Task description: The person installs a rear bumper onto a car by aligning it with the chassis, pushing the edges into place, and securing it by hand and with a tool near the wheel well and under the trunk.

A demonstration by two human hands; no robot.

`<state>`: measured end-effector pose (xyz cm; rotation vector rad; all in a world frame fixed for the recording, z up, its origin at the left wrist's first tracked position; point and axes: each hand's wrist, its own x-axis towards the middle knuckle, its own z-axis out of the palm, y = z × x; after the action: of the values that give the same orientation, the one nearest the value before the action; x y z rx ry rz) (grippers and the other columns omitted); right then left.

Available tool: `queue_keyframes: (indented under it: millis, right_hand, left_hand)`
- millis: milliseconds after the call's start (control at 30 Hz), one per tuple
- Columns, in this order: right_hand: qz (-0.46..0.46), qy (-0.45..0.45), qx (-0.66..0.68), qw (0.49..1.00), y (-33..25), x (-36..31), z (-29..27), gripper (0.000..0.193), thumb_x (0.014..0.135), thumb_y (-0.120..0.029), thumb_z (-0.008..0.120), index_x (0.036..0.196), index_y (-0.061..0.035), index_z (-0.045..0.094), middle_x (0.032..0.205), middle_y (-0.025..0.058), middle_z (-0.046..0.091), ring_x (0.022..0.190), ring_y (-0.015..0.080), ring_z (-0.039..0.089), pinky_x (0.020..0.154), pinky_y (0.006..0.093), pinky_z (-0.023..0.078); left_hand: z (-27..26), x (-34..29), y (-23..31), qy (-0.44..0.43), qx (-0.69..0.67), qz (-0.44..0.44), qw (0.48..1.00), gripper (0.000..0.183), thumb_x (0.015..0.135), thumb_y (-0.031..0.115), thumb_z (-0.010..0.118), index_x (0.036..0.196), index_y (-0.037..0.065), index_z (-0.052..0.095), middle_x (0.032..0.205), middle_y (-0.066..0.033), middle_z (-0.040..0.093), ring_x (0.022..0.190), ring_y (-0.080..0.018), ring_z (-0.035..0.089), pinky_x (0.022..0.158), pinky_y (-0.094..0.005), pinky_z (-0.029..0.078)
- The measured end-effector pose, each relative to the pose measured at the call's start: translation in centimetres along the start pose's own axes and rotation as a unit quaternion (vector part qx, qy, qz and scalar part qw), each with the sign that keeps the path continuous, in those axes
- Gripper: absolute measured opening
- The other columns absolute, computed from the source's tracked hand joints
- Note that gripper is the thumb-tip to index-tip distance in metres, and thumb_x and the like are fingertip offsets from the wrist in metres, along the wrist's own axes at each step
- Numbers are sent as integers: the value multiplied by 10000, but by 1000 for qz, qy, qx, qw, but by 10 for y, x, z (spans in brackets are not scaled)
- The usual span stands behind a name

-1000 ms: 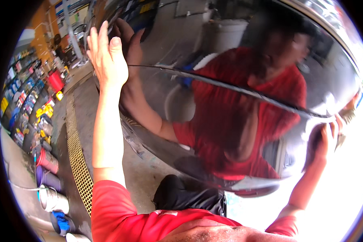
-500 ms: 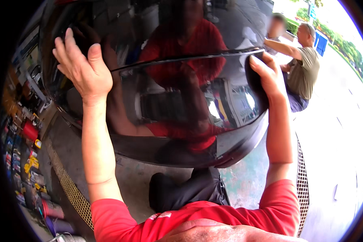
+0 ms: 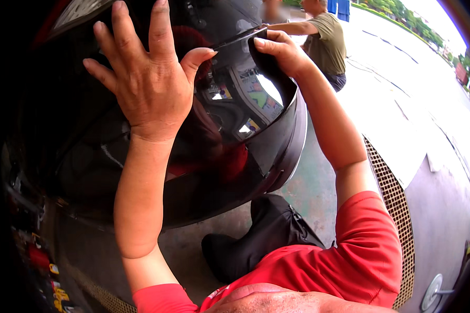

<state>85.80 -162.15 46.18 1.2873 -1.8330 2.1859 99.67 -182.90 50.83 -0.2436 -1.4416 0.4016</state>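
Note:
A glossy black car bumper (image 3: 230,125) curves in front of me, full of reflections. My right hand (image 3: 284,52) is closed around its upper right corner, thumb on the outer face and fingers over the edge, where they are partly hidden. My left hand (image 3: 151,88) has its fingers spread and its back toward me. It lies over the dark bodywork left of the bumper's upper seam. Whether its palm touches the surface cannot be seen. Above it, part of a car lamp (image 3: 81,10) shows.
A person in an olive shirt (image 3: 329,39) is beyond the car, one arm stretched toward it; a second person is partly visible there. A floor grating (image 3: 389,177) runs along my right. A round-based metal object (image 3: 432,292) stands at lower right. Items lie on the left floor.
My view has swung to the right. My left hand has shifted rightward along the bodywork, nearer the right hand, fingers still spread. The right hand keeps its hold on the corner.

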Motion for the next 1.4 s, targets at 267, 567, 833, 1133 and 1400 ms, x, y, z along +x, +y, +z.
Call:
queue_keyframes:
  millis: [267, 567, 833, 1133, 1400]
  right_hand:
    - [-7, 0, -3, 1000, -9, 0, -6, 381, 797, -288, 654, 1026, 11, 596, 889, 55, 644, 772, 120, 624, 765, 238, 490]
    - [-67, 1, -129, 989, -5, 2, -11, 519, 681, -450, 732, 896, 18, 663, 768, 105, 654, 735, 159, 616, 711, 292, 474]
    - [-87, -30, -72, 993, 1, -2, -30, 586, 615, -395, 775, 951, 64, 636, 837, 251, 630, 847, 330, 629, 752, 362, 496]
    - [-214, -5, 37, 976, 35, 3, -41, 375, 693, -167, 703, 988, 49, 620, 978, 314, 565, 1020, 388, 549, 833, 380, 467]
    - [-280, -26, 24, 959, 36, -20, -48, 345, 724, -58, 627, 1016, 77, 502, 1032, 329, 486, 1039, 457, 488, 913, 439, 417]
  left_hand:
    - [3, 13, -3, -31, -17, 44, 998, 717, 803, 637, 415, 1368, 211, 301, 1377, -211, 246, 1221, -510, 277, 860, -715, 270]
    - [29, 34, 69, -92, 78, 119, 985, 742, 796, 656, 412, 1376, 205, 305, 1391, -206, 226, 1260, -476, 234, 921, -685, 225]
    - [40, 40, 94, -128, 118, 91, 981, 785, 818, 656, 386, 1371, 104, 305, 1428, -216, 189, 1294, -453, 187, 1003, -621, 142]
    - [48, 47, 93, -168, 94, 117, 974, 767, 816, 471, 581, 1322, -27, 292, 1341, -270, 293, 1265, -406, 270, 1040, -513, 205]
    - [53, 40, 84, -175, 62, 91, 978, 759, 818, 422, 614, 1313, -60, 300, 1355, -262, 269, 1264, -375, 287, 1034, -431, 268]
